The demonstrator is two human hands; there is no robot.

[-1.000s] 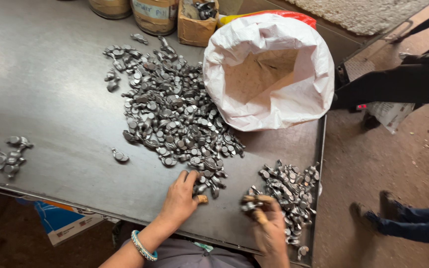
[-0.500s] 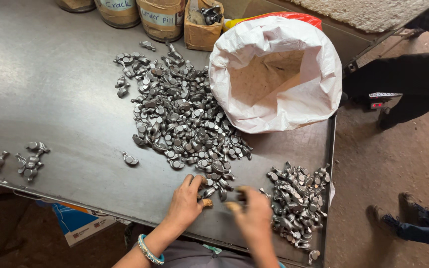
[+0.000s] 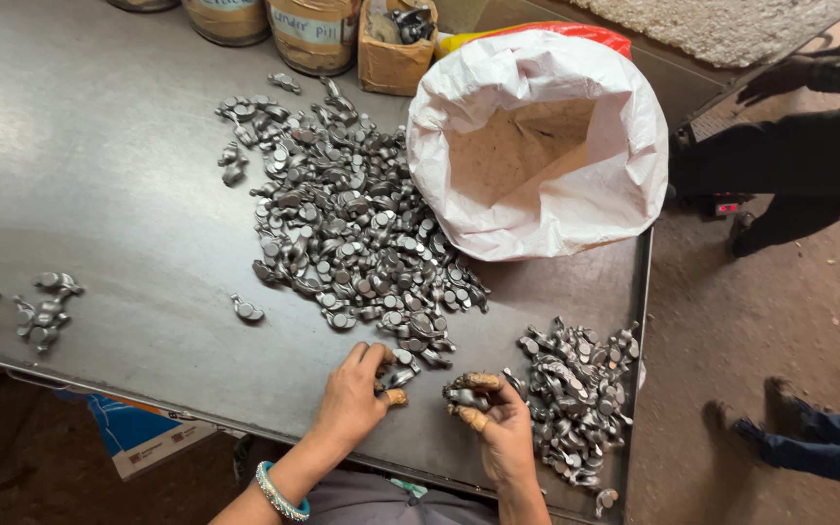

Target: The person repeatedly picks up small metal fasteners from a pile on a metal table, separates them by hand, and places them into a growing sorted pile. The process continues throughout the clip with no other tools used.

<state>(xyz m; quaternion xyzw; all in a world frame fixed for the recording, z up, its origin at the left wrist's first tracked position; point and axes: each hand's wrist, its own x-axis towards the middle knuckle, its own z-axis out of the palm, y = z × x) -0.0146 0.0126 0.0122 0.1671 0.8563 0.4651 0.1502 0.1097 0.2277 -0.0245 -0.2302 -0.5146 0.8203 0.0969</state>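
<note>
A big heap of small grey metal parts [image 3: 342,224] lies spread over a steel table [image 3: 99,194]. My left hand [image 3: 352,394], with a bangle on its wrist, rests at the heap's near end with its fingers curled on a few parts [image 3: 396,374]. Just to the right, my right hand [image 3: 498,428] grips several metal parts [image 3: 467,394] between thumb and fingers. A second, smaller pile of parts [image 3: 576,399] sits right of that hand, near the table's right edge.
An open white sack [image 3: 537,146] stands at the back right of the table. Tins [image 3: 313,34] and a cardboard box [image 3: 396,49] line the far edge. A few loose parts [image 3: 46,306] lie at the left. Another person's legs [image 3: 809,437] and arm [image 3: 799,117] are at the right.
My right hand has moved left from the small pile toward my left hand, carrying parts. The camera view has shifted slightly; my left hand stays at the heap's near end.
</note>
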